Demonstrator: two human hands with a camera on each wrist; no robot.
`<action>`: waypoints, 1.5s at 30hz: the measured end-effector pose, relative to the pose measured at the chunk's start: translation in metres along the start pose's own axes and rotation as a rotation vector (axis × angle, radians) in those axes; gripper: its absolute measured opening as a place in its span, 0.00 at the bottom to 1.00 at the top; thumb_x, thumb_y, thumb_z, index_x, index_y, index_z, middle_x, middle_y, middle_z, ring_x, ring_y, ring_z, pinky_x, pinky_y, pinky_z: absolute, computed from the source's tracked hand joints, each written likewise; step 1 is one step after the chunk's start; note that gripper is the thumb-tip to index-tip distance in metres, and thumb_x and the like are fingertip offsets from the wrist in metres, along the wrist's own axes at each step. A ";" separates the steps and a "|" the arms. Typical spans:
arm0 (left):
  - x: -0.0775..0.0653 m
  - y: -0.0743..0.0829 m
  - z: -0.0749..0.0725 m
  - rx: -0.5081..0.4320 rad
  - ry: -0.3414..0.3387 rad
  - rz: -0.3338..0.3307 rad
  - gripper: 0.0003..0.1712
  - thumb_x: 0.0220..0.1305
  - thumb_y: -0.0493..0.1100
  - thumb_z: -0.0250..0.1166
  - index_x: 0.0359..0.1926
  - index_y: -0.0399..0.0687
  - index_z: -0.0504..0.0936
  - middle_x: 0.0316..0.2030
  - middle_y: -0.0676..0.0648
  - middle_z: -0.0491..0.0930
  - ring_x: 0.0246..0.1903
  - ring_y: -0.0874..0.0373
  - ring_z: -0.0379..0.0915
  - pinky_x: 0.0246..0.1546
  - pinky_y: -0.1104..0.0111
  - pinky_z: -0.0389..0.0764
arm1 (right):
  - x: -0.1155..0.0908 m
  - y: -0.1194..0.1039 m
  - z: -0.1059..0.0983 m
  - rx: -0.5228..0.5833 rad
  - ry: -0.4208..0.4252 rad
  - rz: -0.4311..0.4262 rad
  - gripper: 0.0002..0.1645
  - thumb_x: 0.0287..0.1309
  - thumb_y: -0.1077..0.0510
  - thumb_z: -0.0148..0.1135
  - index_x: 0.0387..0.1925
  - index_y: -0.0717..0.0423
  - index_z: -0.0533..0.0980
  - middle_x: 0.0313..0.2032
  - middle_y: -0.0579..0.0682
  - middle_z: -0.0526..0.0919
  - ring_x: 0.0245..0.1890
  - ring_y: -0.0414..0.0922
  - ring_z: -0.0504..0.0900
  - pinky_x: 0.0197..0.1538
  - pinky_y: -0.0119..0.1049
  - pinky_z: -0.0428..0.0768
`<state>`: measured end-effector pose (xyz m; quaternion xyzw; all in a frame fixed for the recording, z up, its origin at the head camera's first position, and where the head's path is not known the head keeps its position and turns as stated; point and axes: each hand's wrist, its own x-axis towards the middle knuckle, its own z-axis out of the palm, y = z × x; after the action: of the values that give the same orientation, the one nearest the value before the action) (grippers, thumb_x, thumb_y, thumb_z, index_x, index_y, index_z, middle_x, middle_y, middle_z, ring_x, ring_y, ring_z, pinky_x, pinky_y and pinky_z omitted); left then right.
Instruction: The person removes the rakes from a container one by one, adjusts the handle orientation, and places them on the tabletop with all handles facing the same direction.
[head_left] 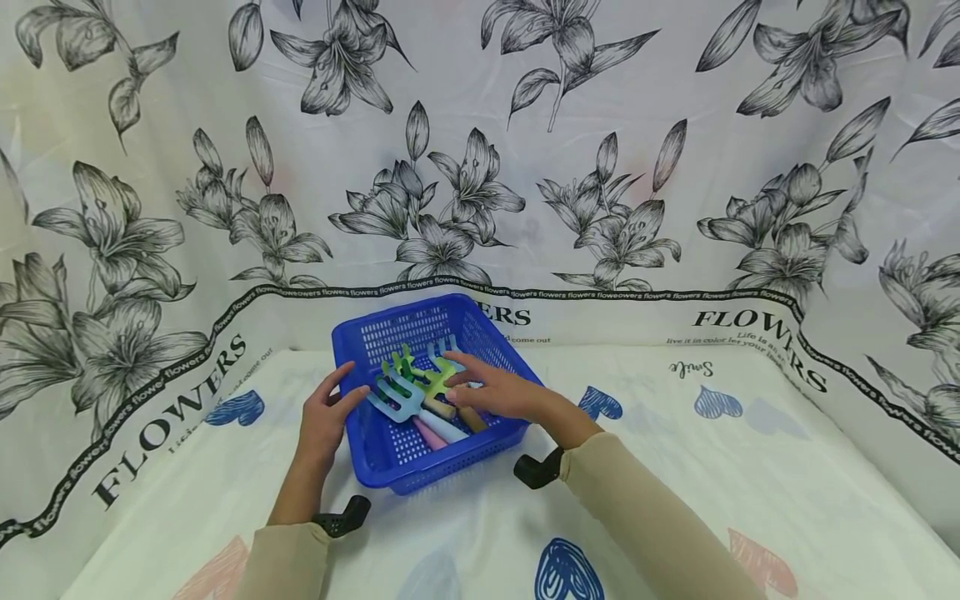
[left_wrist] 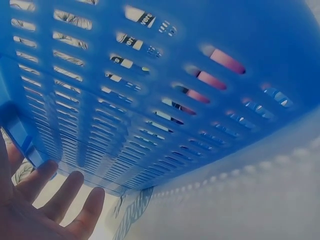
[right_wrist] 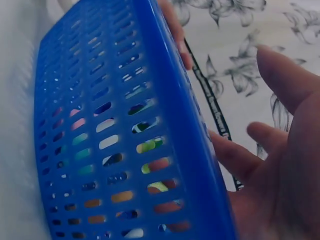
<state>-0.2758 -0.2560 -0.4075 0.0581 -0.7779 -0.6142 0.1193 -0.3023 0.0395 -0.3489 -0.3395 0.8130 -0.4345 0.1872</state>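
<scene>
A blue plastic basket (head_left: 457, 467) with slotted walls holds several small toy garden forks. On top lies a light blue fork (head_left: 401, 400). A yellow-green fork (head_left: 438, 379) with a tan handle lies beside it, and a pink handle (head_left: 429, 435) shows underneath. My left hand (head_left: 318, 425) is at the basket's left rim, its thumb over the edge; in the left wrist view its fingers (left_wrist: 62, 195) extend loosely beside the slotted wall. Over the basket's right side reaches my right hand (head_left: 498, 390), above the forks. Its thumb and fingers are apart in the right wrist view, with nothing seen between them.
The basket stands on a white cloth (head_left: 637, 500) printed with hearts. Behind it hangs a white floral curtain (head_left: 525, 200) with a black lettered band. Black wrist-worn devices sit below the left hand (head_left: 343, 517) and right hand (head_left: 538, 471).
</scene>
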 end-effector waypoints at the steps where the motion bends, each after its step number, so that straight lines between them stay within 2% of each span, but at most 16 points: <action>1: 0.000 0.000 0.000 -0.002 -0.001 0.000 0.39 0.65 0.57 0.63 0.73 0.56 0.61 0.72 0.41 0.56 0.67 0.40 0.58 0.60 0.46 0.67 | 0.003 0.001 0.001 0.012 -0.018 0.013 0.41 0.69 0.40 0.52 0.76 0.34 0.47 0.65 0.50 0.70 0.58 0.51 0.76 0.60 0.51 0.73; 6: -0.001 0.001 -0.001 -0.033 -0.011 0.012 0.38 0.66 0.55 0.63 0.73 0.55 0.61 0.72 0.39 0.56 0.67 0.39 0.58 0.60 0.47 0.68 | 0.014 0.001 0.006 0.016 -0.103 0.107 0.40 0.68 0.38 0.52 0.76 0.37 0.51 0.60 0.50 0.74 0.56 0.51 0.77 0.61 0.52 0.71; 10: -0.001 0.000 -0.001 -0.032 -0.009 0.018 0.38 0.66 0.55 0.63 0.73 0.56 0.61 0.72 0.39 0.56 0.67 0.39 0.58 0.60 0.47 0.68 | 0.020 0.000 0.010 0.035 -0.159 0.211 0.40 0.66 0.36 0.53 0.75 0.37 0.54 0.62 0.53 0.72 0.57 0.54 0.77 0.58 0.52 0.73; 13: 0.000 -0.001 -0.001 -0.033 -0.009 0.017 0.37 0.67 0.55 0.62 0.73 0.56 0.62 0.72 0.39 0.56 0.67 0.39 0.58 0.60 0.47 0.68 | 0.022 0.000 0.012 0.026 -0.192 0.254 0.39 0.65 0.36 0.53 0.74 0.36 0.56 0.67 0.52 0.66 0.57 0.54 0.76 0.60 0.52 0.72; 20: 0.002 -0.004 -0.001 -0.018 -0.003 0.014 0.38 0.65 0.57 0.63 0.73 0.57 0.62 0.71 0.39 0.57 0.67 0.40 0.59 0.60 0.46 0.68 | 0.024 0.000 0.013 0.015 -0.274 0.247 0.38 0.66 0.38 0.53 0.74 0.40 0.58 0.75 0.52 0.44 0.59 0.57 0.74 0.63 0.52 0.69; 22: 0.003 -0.005 -0.002 -0.010 -0.001 0.018 0.39 0.65 0.58 0.63 0.73 0.57 0.62 0.72 0.40 0.57 0.67 0.39 0.59 0.60 0.46 0.68 | 0.024 -0.001 0.013 0.026 -0.284 0.248 0.38 0.66 0.38 0.53 0.74 0.40 0.59 0.75 0.52 0.42 0.60 0.58 0.73 0.63 0.51 0.69; 25: 0.003 -0.006 -0.002 -0.008 -0.005 0.020 0.39 0.65 0.58 0.63 0.73 0.57 0.62 0.72 0.40 0.57 0.67 0.39 0.59 0.59 0.46 0.68 | 0.024 -0.001 0.013 0.043 -0.286 0.244 0.37 0.66 0.39 0.53 0.73 0.42 0.60 0.72 0.50 0.50 0.60 0.59 0.73 0.63 0.50 0.70; 27: 0.003 -0.006 -0.002 -0.008 -0.009 0.020 0.39 0.65 0.58 0.63 0.73 0.57 0.62 0.72 0.40 0.57 0.67 0.39 0.59 0.59 0.46 0.68 | 0.024 -0.001 0.013 0.046 -0.271 0.231 0.36 0.67 0.40 0.53 0.72 0.43 0.61 0.67 0.48 0.59 0.58 0.56 0.74 0.60 0.48 0.72; 29: 0.003 -0.006 -0.002 -0.005 -0.009 0.021 0.39 0.65 0.58 0.63 0.73 0.57 0.62 0.72 0.40 0.57 0.67 0.39 0.59 0.59 0.46 0.68 | 0.024 -0.001 0.012 0.048 -0.244 0.211 0.35 0.66 0.40 0.54 0.72 0.43 0.62 0.58 0.49 0.68 0.50 0.53 0.76 0.54 0.47 0.75; 32: 0.003 -0.006 -0.001 0.002 -0.008 0.022 0.39 0.65 0.58 0.63 0.73 0.57 0.62 0.71 0.39 0.57 0.66 0.39 0.59 0.58 0.46 0.69 | 0.022 0.001 0.010 0.053 -0.189 0.171 0.35 0.65 0.40 0.55 0.71 0.42 0.63 0.52 0.49 0.72 0.43 0.50 0.74 0.47 0.46 0.76; 34: 0.003 -0.006 -0.001 0.006 -0.009 0.022 0.39 0.65 0.58 0.63 0.73 0.57 0.61 0.72 0.39 0.57 0.67 0.39 0.59 0.59 0.46 0.69 | 0.021 0.003 0.009 0.058 -0.150 0.139 0.36 0.64 0.40 0.57 0.71 0.40 0.63 0.52 0.48 0.74 0.44 0.48 0.74 0.47 0.46 0.75; 36: 0.003 -0.006 -0.002 0.009 -0.008 0.016 0.39 0.65 0.58 0.63 0.73 0.57 0.61 0.72 0.40 0.57 0.67 0.40 0.59 0.59 0.46 0.68 | 0.020 0.004 0.008 0.072 -0.121 0.095 0.36 0.64 0.42 0.58 0.72 0.39 0.61 0.56 0.45 0.75 0.51 0.45 0.75 0.52 0.46 0.76; 39: 0.003 -0.006 -0.002 0.011 -0.011 0.015 0.40 0.65 0.59 0.63 0.73 0.57 0.61 0.72 0.40 0.56 0.67 0.40 0.58 0.60 0.45 0.67 | 0.018 0.006 0.007 0.113 -0.089 0.018 0.37 0.65 0.47 0.60 0.72 0.42 0.60 0.55 0.46 0.79 0.59 0.44 0.73 0.61 0.47 0.71; 42: 0.003 -0.006 -0.002 0.011 -0.010 0.015 0.40 0.65 0.59 0.63 0.74 0.58 0.61 0.72 0.40 0.57 0.67 0.40 0.58 0.60 0.45 0.67 | 0.017 0.007 0.005 0.150 -0.059 -0.048 0.38 0.64 0.53 0.62 0.73 0.46 0.59 0.53 0.49 0.81 0.60 0.46 0.73 0.63 0.48 0.69; 45: 0.003 -0.006 -0.002 0.019 -0.007 0.013 0.40 0.65 0.60 0.62 0.74 0.58 0.60 0.72 0.41 0.56 0.67 0.40 0.58 0.61 0.45 0.66 | 0.016 0.007 0.004 0.170 -0.013 -0.077 0.38 0.63 0.57 0.63 0.71 0.45 0.61 0.54 0.50 0.81 0.59 0.47 0.74 0.62 0.47 0.71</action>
<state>-0.2781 -0.2599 -0.4122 0.0520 -0.7845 -0.6062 0.1199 -0.3137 0.0286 -0.3575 -0.3559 0.7584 -0.5066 0.2036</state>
